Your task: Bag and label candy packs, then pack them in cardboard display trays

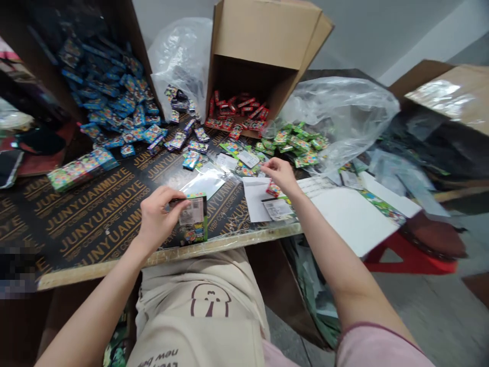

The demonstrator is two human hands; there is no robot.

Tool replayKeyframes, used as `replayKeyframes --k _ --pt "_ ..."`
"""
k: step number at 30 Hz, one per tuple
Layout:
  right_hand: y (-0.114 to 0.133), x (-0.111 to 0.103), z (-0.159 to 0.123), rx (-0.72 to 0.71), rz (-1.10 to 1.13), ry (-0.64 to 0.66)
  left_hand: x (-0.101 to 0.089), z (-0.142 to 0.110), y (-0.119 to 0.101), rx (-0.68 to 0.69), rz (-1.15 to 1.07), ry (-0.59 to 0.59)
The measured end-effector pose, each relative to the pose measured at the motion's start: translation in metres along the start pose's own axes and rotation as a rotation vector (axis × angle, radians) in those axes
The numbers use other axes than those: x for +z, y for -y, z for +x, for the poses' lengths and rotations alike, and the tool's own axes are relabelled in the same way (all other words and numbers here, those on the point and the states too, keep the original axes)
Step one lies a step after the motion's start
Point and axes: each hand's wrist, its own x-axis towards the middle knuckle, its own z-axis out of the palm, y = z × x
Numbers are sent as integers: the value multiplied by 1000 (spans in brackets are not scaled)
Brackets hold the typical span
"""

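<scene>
My left hand (158, 216) pinches the top left part of a dark printed packet (194, 224) with a white label, close to the table's front edge. My right hand (281, 176) is closed, thumb and finger together, over a white sheet (254, 199). Whatever its fingertips hold, if anything, is too small to make out. Just under that hand lies a small red packet (272, 189), and nearer me a labelled card (278, 208). Beyond the fingertips are printed cards with white labels (248, 158). A shiny clear bag (202, 181) lies between my hands.
A box of blue packets (110, 92) stands at the left, a carton (263, 35) with red packets in the middle. Green packets (300, 142) spill from a clear plastic bag (344, 102). A row of packets (82, 167) lies left; a red stool (412, 255) stands right.
</scene>
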Motion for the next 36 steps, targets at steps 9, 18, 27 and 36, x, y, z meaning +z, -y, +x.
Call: replayKeyframes --k 9,18,27,36 --pt "181 26 -51 -256 759 665 -8 2 0 17 -79 44" --pt "182 53 -45 -273 718 706 -2 -1 -5 -58 -64 -65" --pt "171 72 -48 -142 778 463 4 -7 -1 -27 105 -92" --pt "-32 -12 2 87 -519 194 -81 -48 77 -31 717 -28"
